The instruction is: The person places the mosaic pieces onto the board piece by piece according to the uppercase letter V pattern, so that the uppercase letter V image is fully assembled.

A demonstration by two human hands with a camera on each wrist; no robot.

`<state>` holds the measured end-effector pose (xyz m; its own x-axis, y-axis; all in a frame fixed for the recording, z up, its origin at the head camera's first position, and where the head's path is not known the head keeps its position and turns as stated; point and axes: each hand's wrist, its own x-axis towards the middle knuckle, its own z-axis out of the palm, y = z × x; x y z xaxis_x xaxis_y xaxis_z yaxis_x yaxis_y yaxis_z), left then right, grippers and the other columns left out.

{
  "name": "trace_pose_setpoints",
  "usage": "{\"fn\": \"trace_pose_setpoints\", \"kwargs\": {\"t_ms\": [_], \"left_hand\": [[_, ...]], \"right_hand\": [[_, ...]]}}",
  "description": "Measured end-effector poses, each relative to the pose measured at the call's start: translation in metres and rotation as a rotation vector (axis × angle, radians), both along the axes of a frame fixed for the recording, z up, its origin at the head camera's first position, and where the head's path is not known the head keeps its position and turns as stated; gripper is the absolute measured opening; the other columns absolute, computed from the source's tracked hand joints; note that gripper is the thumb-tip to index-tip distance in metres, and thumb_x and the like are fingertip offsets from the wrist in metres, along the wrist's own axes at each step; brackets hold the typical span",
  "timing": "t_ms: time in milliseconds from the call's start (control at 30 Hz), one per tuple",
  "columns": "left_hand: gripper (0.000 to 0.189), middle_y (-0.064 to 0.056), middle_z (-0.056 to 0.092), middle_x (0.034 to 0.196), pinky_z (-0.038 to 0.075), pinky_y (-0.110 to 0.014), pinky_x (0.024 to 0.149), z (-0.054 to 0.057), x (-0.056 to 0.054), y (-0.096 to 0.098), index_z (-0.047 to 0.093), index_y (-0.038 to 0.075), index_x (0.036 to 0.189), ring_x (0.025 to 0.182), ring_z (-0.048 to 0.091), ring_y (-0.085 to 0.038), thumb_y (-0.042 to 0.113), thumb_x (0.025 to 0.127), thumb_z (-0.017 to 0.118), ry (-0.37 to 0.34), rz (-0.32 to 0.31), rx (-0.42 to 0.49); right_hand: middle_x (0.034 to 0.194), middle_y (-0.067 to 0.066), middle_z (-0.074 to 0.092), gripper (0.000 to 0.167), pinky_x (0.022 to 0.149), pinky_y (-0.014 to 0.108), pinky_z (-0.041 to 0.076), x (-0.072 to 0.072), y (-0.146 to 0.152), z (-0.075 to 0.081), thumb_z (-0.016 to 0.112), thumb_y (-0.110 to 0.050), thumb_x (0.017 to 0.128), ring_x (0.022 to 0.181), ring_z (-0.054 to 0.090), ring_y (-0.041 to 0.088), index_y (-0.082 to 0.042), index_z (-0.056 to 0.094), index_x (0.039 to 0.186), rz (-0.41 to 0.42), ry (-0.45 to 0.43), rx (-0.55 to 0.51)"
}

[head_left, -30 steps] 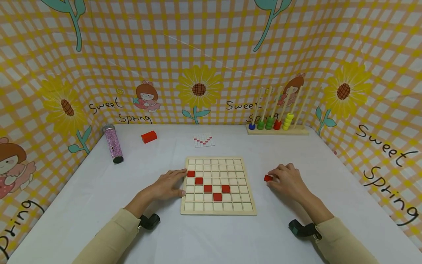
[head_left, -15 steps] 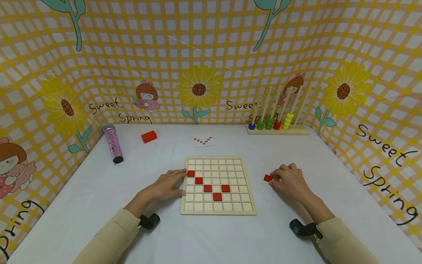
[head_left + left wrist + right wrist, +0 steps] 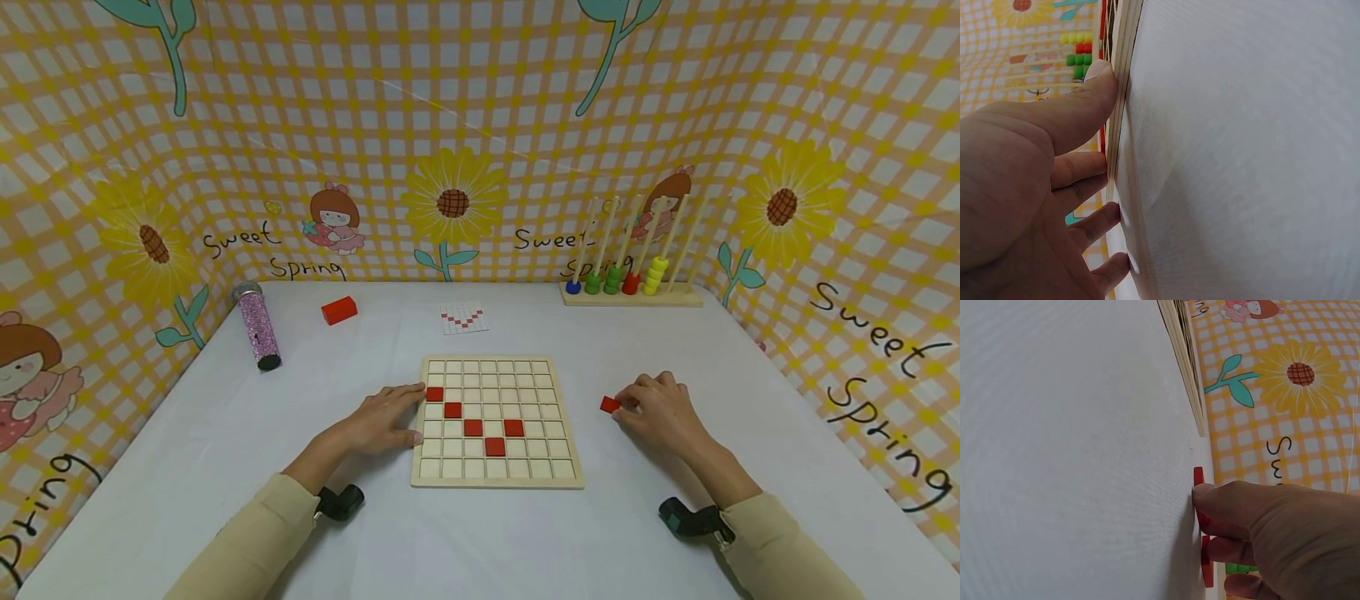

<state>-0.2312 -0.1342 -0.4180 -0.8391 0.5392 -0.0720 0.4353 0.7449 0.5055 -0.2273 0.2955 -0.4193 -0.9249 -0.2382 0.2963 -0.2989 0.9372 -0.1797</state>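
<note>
A wooden grid board (image 3: 497, 483) lies flat on the white table, with several red square tiles (image 3: 495, 447) set in its cells. Against its left edge rests my left hand (image 3: 378, 421), thumb and fingers spread along the rim; in the left wrist view the thumb touches the board's side (image 3: 1121, 81). To the right of the board my right hand (image 3: 660, 412) pinches a loose red tile (image 3: 609, 404) at the table surface. The right wrist view shows this tile beside the thumb, and a second red piece (image 3: 1207, 561) by the other fingers, hidden by the hand in the head view.
A small pattern card (image 3: 463, 318) with red squares lies beyond the board. At the back left are a glittery pink microphone (image 3: 258, 329) and a red block (image 3: 340, 311). A peg abacus (image 3: 633, 299) with coloured beads stands back right, before the checked cloth wall (image 3: 510, 108).
The right hand has shifted very slightly to the right, its fingertips drawing back a little over the red tile, which stays in place. The left hand and board have not moved.
</note>
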Motion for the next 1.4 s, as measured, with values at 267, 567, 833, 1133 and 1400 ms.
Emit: {"fn": "trace_pose_setpoints", "kwargs": {"t_ms": [267, 567, 833, 1133, 1400], "left_hand": [[0.075, -0.009, 0.028, 0.155, 0.024, -0.058, 0.11, 0.0, 0.0, 0.0, 0.033, 0.005, 0.146, 0.141, 0.026, -0.037, 0.033, 0.086, 0.067, -0.004, 0.003, -0.006], [0.075, -0.009, 0.029, 0.155, 0.024, -0.058, 0.11, -0.001, -0.001, 0.0, 0.033, 0.005, 0.146, 0.141, 0.026, -0.036, 0.033, 0.086, 0.068, -0.001, 0.003, -0.008], [0.075, -0.008, 0.029, 0.155, 0.024, -0.059, 0.11, -0.002, -0.001, 0.001, 0.034, 0.006, 0.146, 0.141, 0.026, -0.036, 0.034, 0.085, 0.068, -0.003, 0.014, -0.014], [0.074, -0.009, 0.03, 0.155, 0.025, -0.059, 0.109, -0.003, -0.001, 0.0, 0.033, 0.005, 0.146, 0.141, 0.026, -0.035, 0.033, 0.086, 0.067, 0.008, 0.002, -0.005], [0.074, -0.01, 0.03, 0.154, 0.025, -0.059, 0.109, -0.003, -0.001, 0.0, 0.033, 0.005, 0.146, 0.141, 0.026, -0.035, 0.032, 0.086, 0.067, 0.012, -0.003, 0.002]], "right_hand": [[0.081, 0.006, 0.062, 0.018, 0.067, 0.04, 0.032, -0.001, 0.0, -0.001, 0.073, -0.018, 0.076, 0.084, 0.046, 0.029, -0.006, 0.073, 0.089, 0.0, 0.002, -0.002], [0.087, 0.008, 0.064, 0.02, 0.069, 0.039, 0.032, -0.001, -0.002, -0.002, 0.075, -0.02, 0.076, 0.088, 0.046, 0.031, -0.006, 0.073, 0.09, -0.005, -0.001, -0.011], [0.088, 0.008, 0.064, 0.02, 0.071, 0.036, 0.03, 0.001, -0.008, 0.002, 0.074, -0.019, 0.077, 0.089, 0.045, 0.028, -0.007, 0.074, 0.092, 0.021, -0.003, -0.043], [0.086, 0.007, 0.064, 0.02, 0.071, 0.038, 0.033, 0.003, -0.021, 0.005, 0.076, -0.019, 0.076, 0.087, 0.047, 0.027, -0.007, 0.074, 0.091, 0.058, 0.015, -0.024], [0.085, 0.005, 0.064, 0.02, 0.07, 0.035, 0.033, 0.005, -0.036, 0.004, 0.077, -0.02, 0.075, 0.086, 0.046, 0.026, -0.008, 0.074, 0.09, 0.082, 0.026, -0.031]]}}
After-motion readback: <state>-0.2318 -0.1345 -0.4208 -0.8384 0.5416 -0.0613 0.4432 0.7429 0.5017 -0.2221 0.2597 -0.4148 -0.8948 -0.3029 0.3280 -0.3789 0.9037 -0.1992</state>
